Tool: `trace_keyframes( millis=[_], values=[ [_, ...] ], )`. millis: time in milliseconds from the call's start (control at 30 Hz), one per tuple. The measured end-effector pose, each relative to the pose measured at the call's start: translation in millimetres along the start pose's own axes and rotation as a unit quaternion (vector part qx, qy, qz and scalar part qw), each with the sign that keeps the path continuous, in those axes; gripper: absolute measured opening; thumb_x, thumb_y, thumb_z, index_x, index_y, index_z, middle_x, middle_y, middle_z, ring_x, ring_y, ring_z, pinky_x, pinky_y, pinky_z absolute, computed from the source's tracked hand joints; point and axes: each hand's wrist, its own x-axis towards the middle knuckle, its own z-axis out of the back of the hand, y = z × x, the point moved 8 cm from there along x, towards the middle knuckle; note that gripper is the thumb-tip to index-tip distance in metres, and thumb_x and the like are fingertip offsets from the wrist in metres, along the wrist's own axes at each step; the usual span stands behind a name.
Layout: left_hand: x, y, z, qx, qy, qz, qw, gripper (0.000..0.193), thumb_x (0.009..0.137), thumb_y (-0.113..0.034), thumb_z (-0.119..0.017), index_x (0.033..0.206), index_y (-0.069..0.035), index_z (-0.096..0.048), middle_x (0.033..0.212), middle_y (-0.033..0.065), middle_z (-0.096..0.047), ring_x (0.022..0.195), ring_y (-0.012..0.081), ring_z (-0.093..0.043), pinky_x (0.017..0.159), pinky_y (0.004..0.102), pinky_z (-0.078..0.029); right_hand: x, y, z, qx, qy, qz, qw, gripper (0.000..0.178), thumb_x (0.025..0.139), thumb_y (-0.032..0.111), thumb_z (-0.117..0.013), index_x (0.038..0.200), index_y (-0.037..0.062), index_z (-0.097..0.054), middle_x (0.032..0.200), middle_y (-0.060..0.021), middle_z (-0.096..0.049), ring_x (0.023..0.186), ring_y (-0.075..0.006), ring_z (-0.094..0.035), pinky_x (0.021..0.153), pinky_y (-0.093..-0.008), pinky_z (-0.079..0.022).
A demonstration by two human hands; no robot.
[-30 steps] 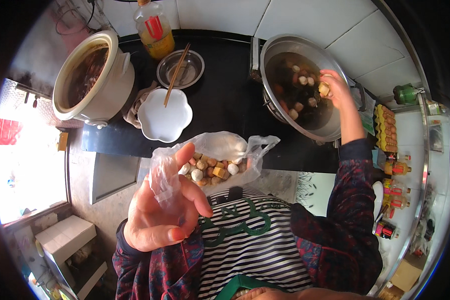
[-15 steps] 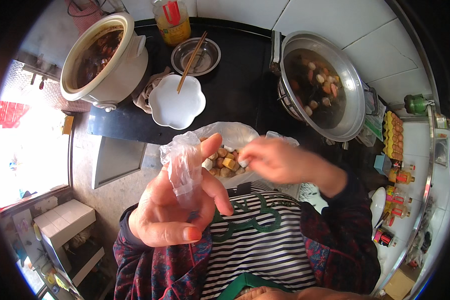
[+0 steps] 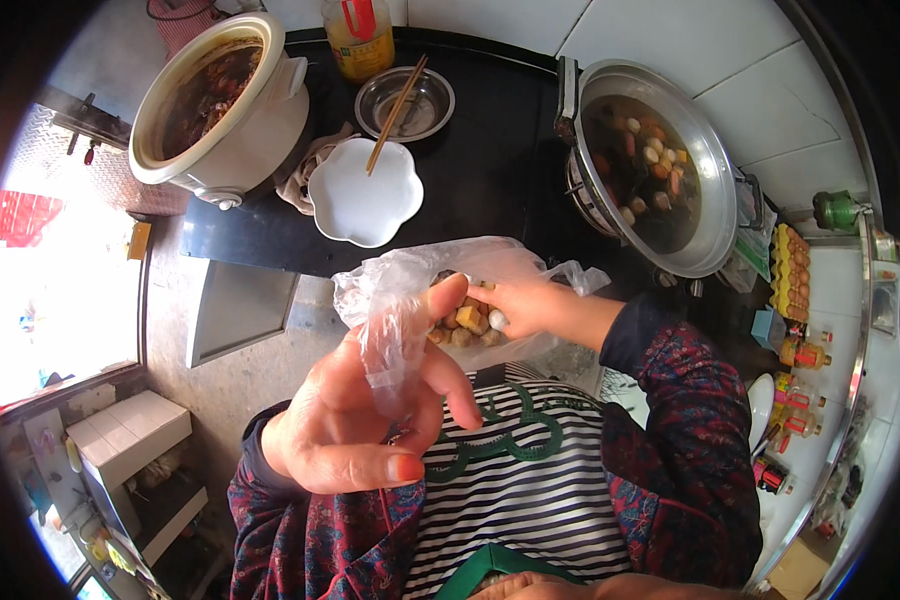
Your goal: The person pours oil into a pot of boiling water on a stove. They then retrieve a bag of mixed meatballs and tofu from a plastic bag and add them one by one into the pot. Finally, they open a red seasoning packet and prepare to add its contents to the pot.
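Observation:
My left hand [image 3: 370, 400] holds a thin clear plastic bag [image 3: 390, 285], whose gathered handle is looped over its curled fingers. Inside the bag lie several small food balls [image 3: 460, 337], brownish and white, with a yellow cube [image 3: 468, 317] among them. My right hand [image 3: 525, 302] reaches into the bag's mouth from the right, just above the balls. Its fingertips are hidden by the pieces and a finger of my left hand, so what they grasp cannot be made out. To the right, a wide metal pan [image 3: 712, 190] holds dark broth with similar pieces floating in it.
A white scalloped plate [image 3: 365, 195] lies on the black counter, with chopsticks [image 3: 395, 115] across it and a metal bowl [image 3: 432, 112]. Behind stand a cream slow cooker [image 3: 280, 120] of dark stew and an oil jug [image 3: 360, 50]. An egg tray [image 3: 790, 275] sits far right.
My right hand has moved down and left into the bag, from a blurred position over its right side. My left hand keeps hold of the bag, slightly shifted right.

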Motion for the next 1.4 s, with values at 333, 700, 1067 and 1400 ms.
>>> trace_keyframes(
  millis=[333,700,1067,1400],
  values=[
    [-5,8,5,-0.010,-0.096,0.030,0.995,0.105,0.067,-0.010,-0.078,0.146,0.010,-0.012,0.096,0.0266,-0.064,0.055,0.0127,-0.056,0.055,0.0195,-0.045,14,-2,13,0.131,-0.082,-0.040,0.987,0.085,0.067,0.013,-0.068,0.145,0.0154,-0.033,0.117,-0.0172,-0.062,0.098,-0.0344,-0.063,0.082,-0.0404,-0.052],
    [-3,11,-1,-0.001,-0.093,0.038,0.995,0.103,0.065,-0.008,-0.076,0.145,0.012,-0.013,0.094,0.0265,-0.064,0.054,0.0135,-0.056,0.054,0.0200,-0.045,27,1,8,0.101,-0.084,-0.066,0.989,0.079,0.068,0.006,-0.067,0.142,0.0062,-0.039,0.114,-0.0213,-0.063,0.104,-0.0343,-0.061,0.088,-0.0395,-0.050],
    [-8,11,-1,-0.010,-0.117,0.025,0.993,0.104,0.064,-0.011,-0.078,0.144,0.012,-0.016,0.092,0.0239,-0.065,0.052,0.0141,-0.056,0.052,0.0211,-0.045,32,0,7,0.029,-0.149,-0.036,0.988,0.066,0.077,0.013,-0.060,0.141,0.0129,-0.042,0.123,-0.0181,-0.059,0.102,-0.0350,-0.063,0.072,-0.0452,-0.053],
    [-2,10,-5,-0.002,-0.121,0.024,0.992,0.104,0.065,-0.012,-0.078,0.144,0.012,-0.015,0.091,0.0241,-0.064,0.052,0.0143,-0.056,0.052,0.0213,-0.045,21,-9,47,0.275,-0.070,-0.099,0.954,0.057,0.082,0.021,-0.055,0.138,0.0161,-0.045,0.126,-0.0130,-0.056,0.100,-0.0345,-0.063,0.049,-0.0460,-0.053]
  ],
)
